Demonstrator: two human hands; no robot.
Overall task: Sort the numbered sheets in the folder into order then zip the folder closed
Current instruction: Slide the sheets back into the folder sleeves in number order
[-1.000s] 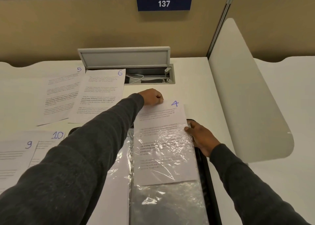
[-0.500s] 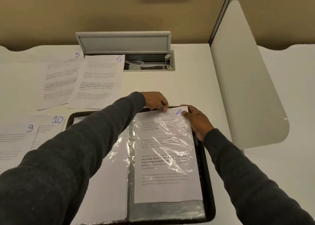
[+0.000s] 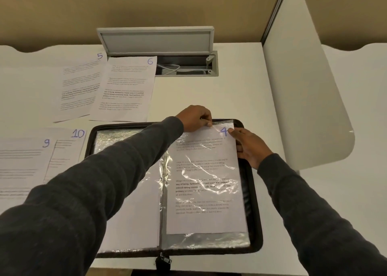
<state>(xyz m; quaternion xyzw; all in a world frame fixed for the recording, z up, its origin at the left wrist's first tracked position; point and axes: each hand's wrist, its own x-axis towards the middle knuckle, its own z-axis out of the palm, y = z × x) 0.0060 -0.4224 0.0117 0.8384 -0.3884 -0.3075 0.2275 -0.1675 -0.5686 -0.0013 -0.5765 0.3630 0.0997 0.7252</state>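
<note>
1. While both hands meet at the far end of the folder [image 3: 254,223], one folder lies open on the desk [image 3: 209,95], showing two clear sleeves.
2. Five numbered sheets show: sheet 4 [image 3: 205,181], sheet 5 [image 3: 79,87], sheet 6 [image 3: 125,89], sheet 9 [image 3: 21,167] and sheet 10 [image 3: 65,152].
3. Sheet 4 lies inside the right sleeve [image 3: 207,239], its top edge at the sleeve's mouth.
4. One more white sheet [image 3: 134,213] fills the left sleeve; its number is hidden.
5. Left hand [image 3: 195,117]: thumb and fingers closed tight, pinching sheet 4's top edge near its middle.
6. Right hand [image 3: 250,148]: one fingertip touches sheet 4's top right corner just beside the left-hand pinch, and the other fingers bend along the sleeve's right edge. Whether they grip it I cannot tell.
7. Sheets 5 and 6 lie left of and beyond the pinch, overlapping.
8. Sheets 9 and 10 lie well left of it, nearer the person, also overlapping.
9. One zip pull [image 3: 163,262] sits at the folder's near edge, the zip undone.
10. One cable hatch [image 3: 184,66] stands open beyond the pinch.
</note>
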